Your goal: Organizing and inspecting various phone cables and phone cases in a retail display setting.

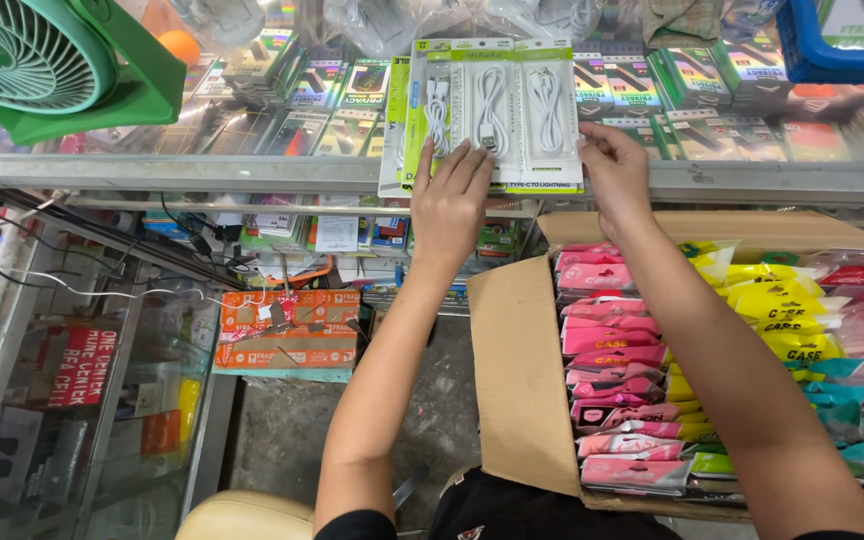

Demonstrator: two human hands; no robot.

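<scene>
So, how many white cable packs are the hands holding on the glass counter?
3 show fully: left pack, middle pack, right pack, side by side under the left hand and right hand. More may be hidden behind.

In front of me, the glass counter (252, 170) carries the white cable packs (492, 115) and a green fan (52, 60).
</scene>
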